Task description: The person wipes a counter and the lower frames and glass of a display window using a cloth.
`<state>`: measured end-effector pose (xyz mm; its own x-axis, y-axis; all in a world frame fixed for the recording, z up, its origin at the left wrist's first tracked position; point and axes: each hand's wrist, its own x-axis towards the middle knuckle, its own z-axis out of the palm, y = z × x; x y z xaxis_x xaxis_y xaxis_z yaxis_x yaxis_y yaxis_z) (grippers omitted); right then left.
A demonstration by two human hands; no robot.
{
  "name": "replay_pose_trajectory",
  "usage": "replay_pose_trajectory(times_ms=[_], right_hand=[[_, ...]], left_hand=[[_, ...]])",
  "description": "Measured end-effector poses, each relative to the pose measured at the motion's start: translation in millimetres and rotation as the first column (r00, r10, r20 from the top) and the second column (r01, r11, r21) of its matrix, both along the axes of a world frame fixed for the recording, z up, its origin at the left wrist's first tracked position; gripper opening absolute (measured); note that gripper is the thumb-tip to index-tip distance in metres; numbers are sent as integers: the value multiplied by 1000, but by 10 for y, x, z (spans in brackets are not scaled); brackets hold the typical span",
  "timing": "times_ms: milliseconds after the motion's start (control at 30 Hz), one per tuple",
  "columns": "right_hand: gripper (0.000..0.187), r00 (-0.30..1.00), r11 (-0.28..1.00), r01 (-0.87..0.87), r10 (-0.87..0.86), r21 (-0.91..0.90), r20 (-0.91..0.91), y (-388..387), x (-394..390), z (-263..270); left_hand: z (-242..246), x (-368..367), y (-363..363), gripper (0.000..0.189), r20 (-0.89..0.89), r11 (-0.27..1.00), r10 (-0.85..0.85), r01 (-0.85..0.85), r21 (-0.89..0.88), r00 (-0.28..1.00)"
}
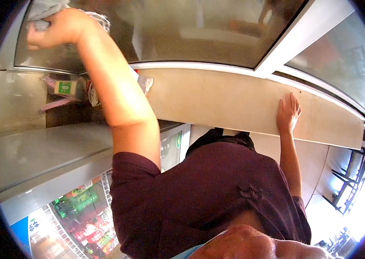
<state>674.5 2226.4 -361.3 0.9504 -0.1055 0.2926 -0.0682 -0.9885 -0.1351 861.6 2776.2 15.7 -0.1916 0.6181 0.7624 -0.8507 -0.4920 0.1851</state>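
Note:
My left hand (58,30) is raised at the upper left, blurred, with its fingers closed around a grey cloth (48,8). The cloth lies over a glass pane (201,35) set in a white frame (302,35), and part of it shows past my wrist. Over on the right, my right hand (288,111) rests palm down on a long beige ledge (214,97) below the glass. Its fingers are slightly apart and hold nothing.
A grey countertop (49,155) runs along the left, with a green-labelled package (64,87) behind it. Below stands a glass-fronted drinks cooler with green bottles (82,200) and a wire rack (67,238). Dark metal furniture frames (347,178) stand at the right.

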Motion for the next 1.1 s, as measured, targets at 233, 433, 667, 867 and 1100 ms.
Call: replay_pose_trajectory(times_ms=[233, 433, 667, 867, 1100], right_hand=[[46, 999, 999, 10, -11, -41, -32, -6, 32, -21], [45, 998, 1000, -12, 13, -20, 62, -115, -17, -119], [44, 999, 1000, 14, -14, 0, 34, -146, -40, -131], [43, 998, 998, -40, 37, 46, 59, -58, -14, -53], [41, 994, 996, -39, 29, 82, 109, -39, 8, -33]], left_hand=[[-1328, -317, -1026, 30, -228, 854, 466, -367, 369, 855], [-528, -253, -859, 34, -309, 963, -235, 178, -203, 921], [79, 23, -1882, 34, -4, 945, 298, -294, 140, 955], [-1079, -369, -2823, 23, -177, 580, -49, 173, 796, 983], [-1507, -527, -2225, 42, -295, 705, 50, 175, 687, 954]])
